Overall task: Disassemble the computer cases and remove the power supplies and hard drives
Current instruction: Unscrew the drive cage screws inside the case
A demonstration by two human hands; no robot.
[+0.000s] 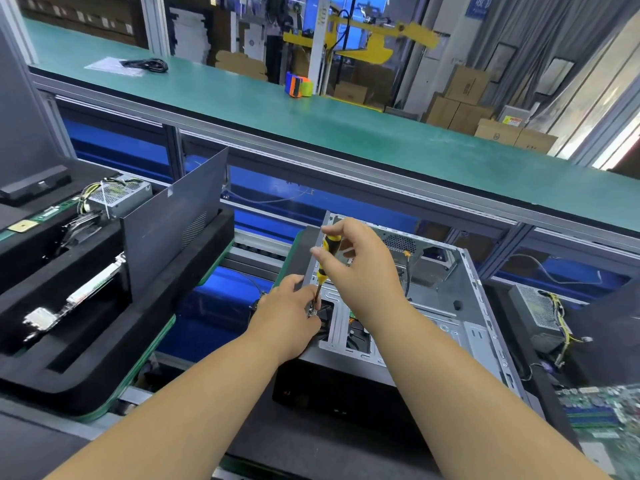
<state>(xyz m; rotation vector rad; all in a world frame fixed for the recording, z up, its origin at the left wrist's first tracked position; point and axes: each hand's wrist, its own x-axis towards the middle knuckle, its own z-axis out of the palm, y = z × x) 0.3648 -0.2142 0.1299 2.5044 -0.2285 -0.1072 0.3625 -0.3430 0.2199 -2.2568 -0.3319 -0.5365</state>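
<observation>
Over the open computer case [398, 306], the right hand [360, 265] is gripping a yellow-handled screwdriver [325, 261] while the left hand [287, 306] is pinching at its tip, where a slip could be dropping the screw inside.

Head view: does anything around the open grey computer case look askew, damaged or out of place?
One thing: a dark grey flat metal side panel stands on edge, tilted, in the black foam tray to the left. The open grey computer case looks undamaged; the right hand holds a yellow-and-black screwdriver upright and the left hand steadies its tip.
</observation>
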